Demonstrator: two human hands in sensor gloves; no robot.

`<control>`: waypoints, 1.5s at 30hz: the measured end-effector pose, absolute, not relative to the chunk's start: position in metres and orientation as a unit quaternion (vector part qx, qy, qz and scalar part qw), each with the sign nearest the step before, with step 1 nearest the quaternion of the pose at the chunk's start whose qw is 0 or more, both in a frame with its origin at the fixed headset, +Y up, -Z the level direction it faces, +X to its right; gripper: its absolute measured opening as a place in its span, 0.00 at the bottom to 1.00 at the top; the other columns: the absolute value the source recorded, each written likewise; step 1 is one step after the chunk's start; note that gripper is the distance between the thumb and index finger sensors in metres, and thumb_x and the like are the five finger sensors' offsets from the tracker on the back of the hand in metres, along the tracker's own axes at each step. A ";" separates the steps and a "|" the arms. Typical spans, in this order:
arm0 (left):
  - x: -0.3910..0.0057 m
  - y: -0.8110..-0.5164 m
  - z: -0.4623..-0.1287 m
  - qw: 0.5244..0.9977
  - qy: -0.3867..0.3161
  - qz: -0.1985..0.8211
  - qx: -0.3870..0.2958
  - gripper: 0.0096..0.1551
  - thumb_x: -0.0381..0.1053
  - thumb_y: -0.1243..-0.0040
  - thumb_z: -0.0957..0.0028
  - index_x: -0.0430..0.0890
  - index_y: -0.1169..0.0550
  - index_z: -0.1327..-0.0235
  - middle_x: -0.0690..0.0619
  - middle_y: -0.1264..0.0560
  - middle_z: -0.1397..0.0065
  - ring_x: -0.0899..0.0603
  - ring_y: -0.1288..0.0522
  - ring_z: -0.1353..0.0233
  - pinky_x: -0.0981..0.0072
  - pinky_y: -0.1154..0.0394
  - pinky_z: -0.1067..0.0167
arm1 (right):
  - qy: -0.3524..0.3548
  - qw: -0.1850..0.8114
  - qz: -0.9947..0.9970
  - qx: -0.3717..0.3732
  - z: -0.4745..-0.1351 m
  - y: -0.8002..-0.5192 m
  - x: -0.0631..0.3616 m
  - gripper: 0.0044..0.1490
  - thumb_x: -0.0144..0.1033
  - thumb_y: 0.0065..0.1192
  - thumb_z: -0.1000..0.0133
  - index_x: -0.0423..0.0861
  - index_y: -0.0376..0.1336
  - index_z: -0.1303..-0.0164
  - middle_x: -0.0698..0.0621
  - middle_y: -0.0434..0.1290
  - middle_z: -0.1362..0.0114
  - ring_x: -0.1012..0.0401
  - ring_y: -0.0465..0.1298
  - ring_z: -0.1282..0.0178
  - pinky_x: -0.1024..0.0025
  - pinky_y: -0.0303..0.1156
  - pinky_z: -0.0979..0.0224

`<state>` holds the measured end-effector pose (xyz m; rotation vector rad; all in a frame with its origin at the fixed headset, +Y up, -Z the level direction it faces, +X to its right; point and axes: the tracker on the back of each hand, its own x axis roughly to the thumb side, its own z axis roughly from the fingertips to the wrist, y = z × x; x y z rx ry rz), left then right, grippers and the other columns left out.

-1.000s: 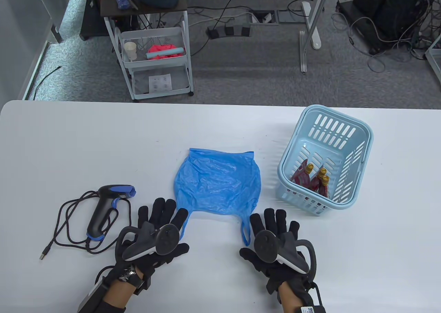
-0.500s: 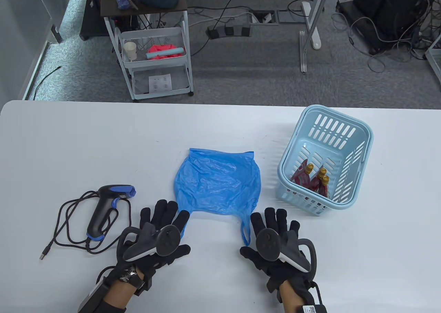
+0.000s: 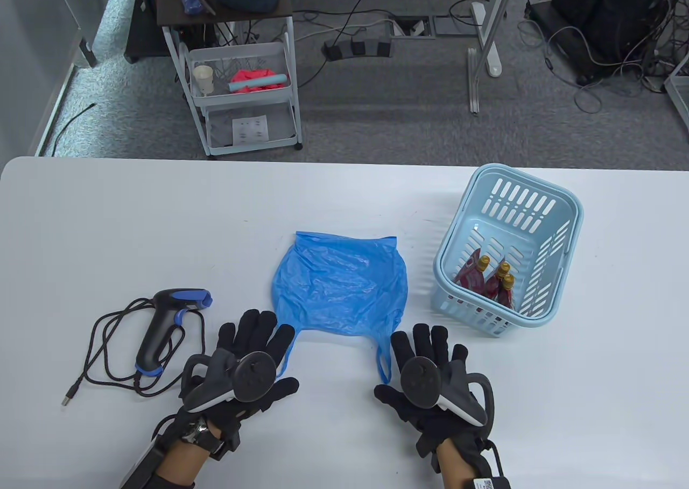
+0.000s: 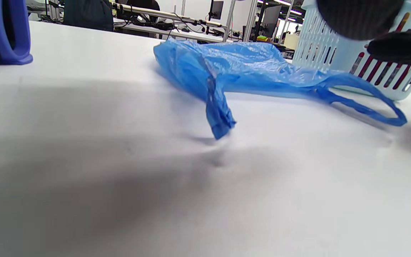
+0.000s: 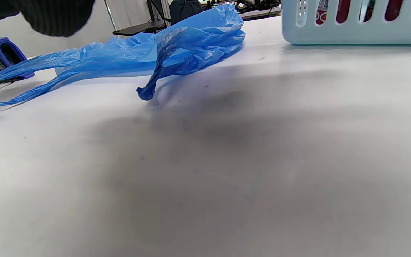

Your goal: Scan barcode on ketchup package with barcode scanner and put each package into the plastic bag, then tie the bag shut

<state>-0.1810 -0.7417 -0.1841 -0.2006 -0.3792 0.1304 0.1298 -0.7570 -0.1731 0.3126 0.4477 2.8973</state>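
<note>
A flat blue plastic bag lies mid-table, its two handles pointing toward me; it also shows in the wrist views. Red ketchup packages with gold caps lie in a light blue basket at the right. A black and blue barcode scanner with a coiled cable lies at the left. My left hand rests flat with straight fingers just below the bag's left handle. My right hand lies flat beside the right handle. Neither hand holds anything.
The scanner cable loops on the table left of my left hand. Beyond the table's far edge stand a white trolley and floor cables. The basket wall rises close to my right hand's far side.
My left hand has shifted slightly, its tracker turning a little to the left. The right hand, bag, scanner and basket stay where they were.
</note>
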 end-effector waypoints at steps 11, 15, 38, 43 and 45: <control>-0.155 -0.702 -0.197 0.978 -0.185 0.045 -0.082 0.56 0.76 0.46 0.54 0.55 0.47 0.16 0.46 0.54 0.13 0.31 0.53 0.13 0.33 0.46 0.22 | 0.148 0.107 0.978 0.104 -0.173 -0.757 0.130 0.61 0.67 0.52 0.43 0.48 0.32 0.13 0.37 0.29 0.12 0.37 0.28 0.15 0.28 0.28 0.22; -0.141 -0.688 -0.207 0.980 -0.182 0.036 -0.077 0.56 0.76 0.46 0.54 0.54 0.47 0.16 0.46 0.53 0.13 0.31 0.52 0.13 0.34 0.44 0.22 | 0.146 0.109 0.978 0.105 -0.173 -0.756 0.131 0.61 0.67 0.52 0.43 0.48 0.32 0.13 0.37 0.29 0.12 0.37 0.28 0.15 0.28 0.28 0.22; -0.059 -0.677 -0.273 0.975 -0.181 0.002 -0.130 0.58 0.75 0.41 0.58 0.55 0.46 0.16 0.47 0.51 0.13 0.33 0.48 0.13 0.37 0.38 0.23 | 0.139 0.129 0.977 0.098 -0.175 -0.753 0.137 0.61 0.67 0.52 0.43 0.48 0.32 0.13 0.37 0.29 0.12 0.37 0.28 0.15 0.28 0.28 0.22; -0.048 -0.689 -0.287 0.972 -0.172 -0.002 -0.158 0.58 0.74 0.39 0.58 0.55 0.46 0.16 0.47 0.51 0.13 0.33 0.48 0.13 0.38 0.38 0.23 | 0.137 0.130 0.977 0.097 -0.174 -0.752 0.138 0.61 0.67 0.52 0.43 0.48 0.32 0.13 0.37 0.29 0.12 0.37 0.28 0.15 0.28 0.28 0.22; -0.045 -0.694 -0.292 0.972 -0.167 -0.007 -0.167 0.58 0.74 0.39 0.58 0.55 0.46 0.16 0.47 0.51 0.13 0.33 0.48 0.12 0.38 0.38 0.22 | 0.136 0.131 0.977 0.096 -0.174 -0.751 0.139 0.61 0.67 0.52 0.43 0.48 0.32 0.13 0.37 0.29 0.12 0.37 0.28 0.15 0.28 0.28 0.22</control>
